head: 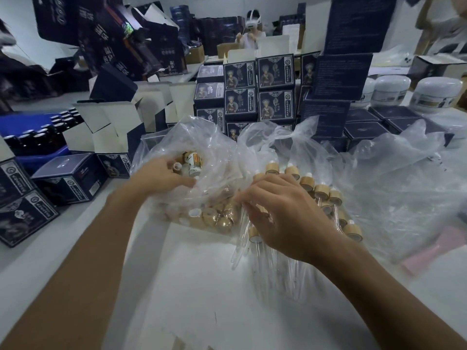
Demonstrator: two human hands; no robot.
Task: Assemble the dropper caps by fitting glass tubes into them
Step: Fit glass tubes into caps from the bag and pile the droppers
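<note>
While the left hand (161, 174) reaches into the clear plastic bag (202, 147) of loose bamboo caps (217, 218), fingers loosely curled, grip not discernible, the right hand (285, 213) lies just right of that bag, fingers relaxed, resting on assembled dropper caps (321, 190) and glass tubes (262, 263).

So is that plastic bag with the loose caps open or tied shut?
Open: the left hand reaches through the mouth of the plastic bag, with caps inside.
</note>
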